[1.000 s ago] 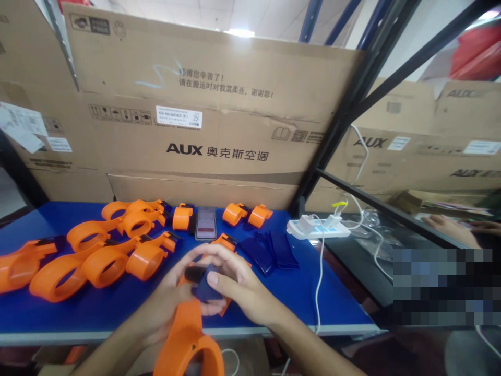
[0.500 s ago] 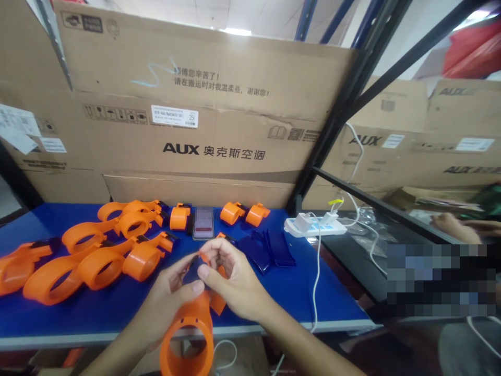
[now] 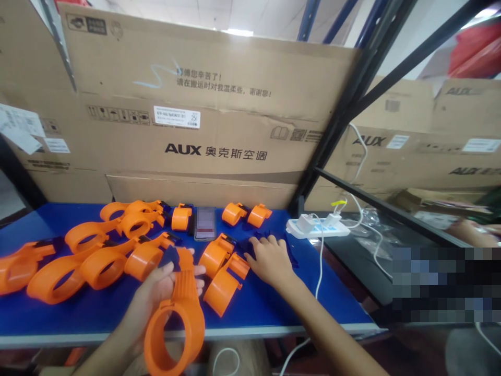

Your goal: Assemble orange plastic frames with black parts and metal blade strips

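Observation:
My left hand point(image 3: 166, 284) is closed around the handle of an orange tape dispenser point(image 3: 190, 313), whose round hub hangs toward me over the table's front edge. A dark blue piece point(image 3: 169, 256) shows at its upper end, by my thumb. My right hand point(image 3: 270, 261) lies over the flat dark blue plastic pieces point(image 3: 293, 253), fingers bent and apart; its fingertips are partly hidden among them. Two orange dispensers point(image 3: 223, 292) sit between my hands. More orange tape dispensers point(image 3: 102, 266) lie in rows on the left of the blue table.
A phone point(image 3: 205, 223) lies at the back of the blue tabletop point(image 3: 266, 313), before a large cardboard box point(image 3: 219, 120). To the right are a white power strip point(image 3: 319, 227), its cable, and a black rack post point(image 3: 332, 125). Another person's hand point(image 3: 473, 231) shows at far right.
My right hand has left the dispenser and moved right onto the blue pieces. My left hand keeps the dispenser, now tilted and shifted slightly left. Two dispensers behind are uncovered.

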Available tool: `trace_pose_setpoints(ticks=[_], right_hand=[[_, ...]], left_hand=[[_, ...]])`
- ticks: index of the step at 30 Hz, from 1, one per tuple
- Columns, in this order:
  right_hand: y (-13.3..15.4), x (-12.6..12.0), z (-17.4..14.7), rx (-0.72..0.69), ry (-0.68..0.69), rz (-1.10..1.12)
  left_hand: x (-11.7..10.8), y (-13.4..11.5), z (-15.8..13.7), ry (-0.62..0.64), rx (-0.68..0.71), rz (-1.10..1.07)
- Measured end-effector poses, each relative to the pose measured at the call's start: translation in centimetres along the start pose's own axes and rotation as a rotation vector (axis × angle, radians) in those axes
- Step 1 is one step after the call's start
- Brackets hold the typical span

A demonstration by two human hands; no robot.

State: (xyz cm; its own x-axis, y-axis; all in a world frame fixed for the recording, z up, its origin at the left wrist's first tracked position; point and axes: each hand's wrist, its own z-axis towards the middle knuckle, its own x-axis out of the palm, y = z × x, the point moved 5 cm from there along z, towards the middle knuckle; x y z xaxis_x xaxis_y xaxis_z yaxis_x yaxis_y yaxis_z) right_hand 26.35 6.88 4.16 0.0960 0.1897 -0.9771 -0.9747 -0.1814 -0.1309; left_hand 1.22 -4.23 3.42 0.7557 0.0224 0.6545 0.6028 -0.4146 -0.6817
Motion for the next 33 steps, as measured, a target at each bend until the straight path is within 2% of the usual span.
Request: trace_pose_setpoints(ticks=[3, 5, 7, 9, 12, 16, 19, 24, 33], right_hand=[[-0.2, -0.9, 0.1, 0.029, -0.04, 0.027], [-0.6, -2.4, 0.1, 0.077, -0.116, 0.088], [-0.6, -4.3, -0.3, 0.094, -0.217, 0.24], [0.1, -6.2, -1.1, 0.016, -0.282, 0.53], [2.5, -8.4, -2.7, -0.186, -0.216, 1.001], [5.7, -9.8, -4.6, -0.307, -0.117, 1.263], [6.9, -10.3, -5.3, -0.366, -0.123, 1.29], [7.6, -10.7, -5.5, -0.462, -0.161, 1.256], [7.8, -10.5, -5.9, -0.406, -0.193, 1.189]], left_hand=[[0.1, -0.1, 0.0, 0.014, 0.007, -0.019], [0.4, 0.0, 0.0, 0.043, 0.001, -0.037], [0.8, 0.1, 0.0, 0.082, -0.019, -0.065], [1.2, 0.2, 0.1, 0.094, -0.01, -0.101], [1.6, 0.0, 0.5, 0.07, 0.075, -0.143], [2.4, -0.6, 0.7, 0.033, 0.241, -0.081], [2.7, -1.1, 0.3, -0.009, 0.37, -0.011], [1.9, -1.0, 0.4, -0.042, 0.436, 0.011], [1.6, -1.0, 0.5, -0.065, 0.456, 0.046]])
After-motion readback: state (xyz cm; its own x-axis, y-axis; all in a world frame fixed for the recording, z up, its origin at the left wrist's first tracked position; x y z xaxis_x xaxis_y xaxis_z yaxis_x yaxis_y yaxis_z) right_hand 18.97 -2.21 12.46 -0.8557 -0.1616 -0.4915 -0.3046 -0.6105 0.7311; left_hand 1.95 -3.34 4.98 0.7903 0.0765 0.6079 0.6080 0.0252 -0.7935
